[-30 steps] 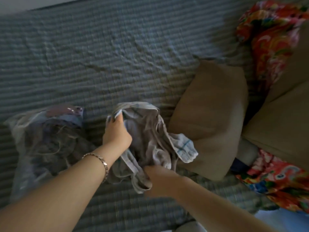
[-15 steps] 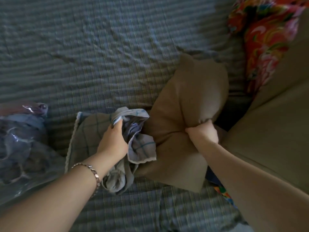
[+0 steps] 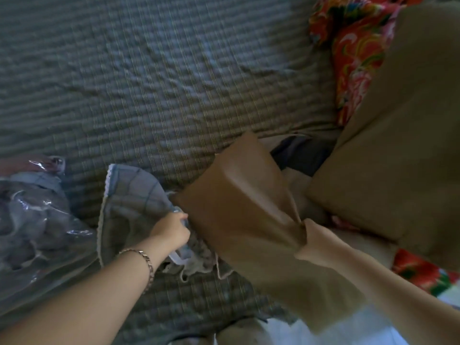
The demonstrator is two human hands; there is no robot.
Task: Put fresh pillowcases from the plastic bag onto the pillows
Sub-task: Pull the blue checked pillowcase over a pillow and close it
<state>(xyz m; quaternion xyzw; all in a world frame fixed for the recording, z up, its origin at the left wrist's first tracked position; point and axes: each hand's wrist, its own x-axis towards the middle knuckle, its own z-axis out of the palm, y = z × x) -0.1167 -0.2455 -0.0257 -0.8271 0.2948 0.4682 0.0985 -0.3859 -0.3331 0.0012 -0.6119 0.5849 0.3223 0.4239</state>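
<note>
Fingers [image 3: 183, 217] of the left hand [image 3: 171, 230] clutch the edge of the pillowcase [image 3: 132, 197] right against the left end of the pillow [image 3: 239, 205], while the right hand [image 3: 313, 241] grips its opposite side.

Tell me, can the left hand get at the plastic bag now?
Probably yes: the plastic bag lies just left of the left hand, only flat cloth between; but that hand grips the pillowcase, so it is not free.
</note>
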